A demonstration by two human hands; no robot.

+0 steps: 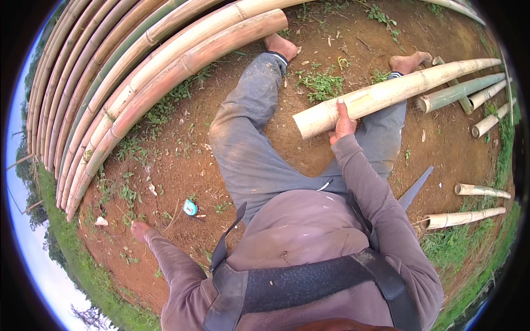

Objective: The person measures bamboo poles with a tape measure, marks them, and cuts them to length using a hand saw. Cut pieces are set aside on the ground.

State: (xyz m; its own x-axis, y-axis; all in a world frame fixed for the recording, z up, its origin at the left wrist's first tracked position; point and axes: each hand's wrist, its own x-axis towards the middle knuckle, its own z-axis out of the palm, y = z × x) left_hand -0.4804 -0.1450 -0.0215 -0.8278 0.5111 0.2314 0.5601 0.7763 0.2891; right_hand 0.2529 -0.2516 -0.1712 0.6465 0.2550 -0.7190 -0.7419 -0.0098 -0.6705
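My right hand (343, 122) is wrapped round a pale cut bamboo pole (408, 91), near its open end. The pole slants across my right lower leg toward the far right. Out to the left, my left hand (139, 230) is low over the soil, its fingers curled; whether anything is in them is too small to tell. Between that hand and my left thigh lies a light-blue tape measure (190, 207), with a small dark object (199, 216) beside it. A thin strand runs near both. To the right of my hip, a saw blade (415, 187) points outward.
Long bamboo poles (149, 91) lie side by side across the left and far left. Shorter bamboo pieces (464, 220) lie at the right, with more bamboo lengths (452, 99) at the far right. Weeds (322, 85) grow in patches from the brown soil.
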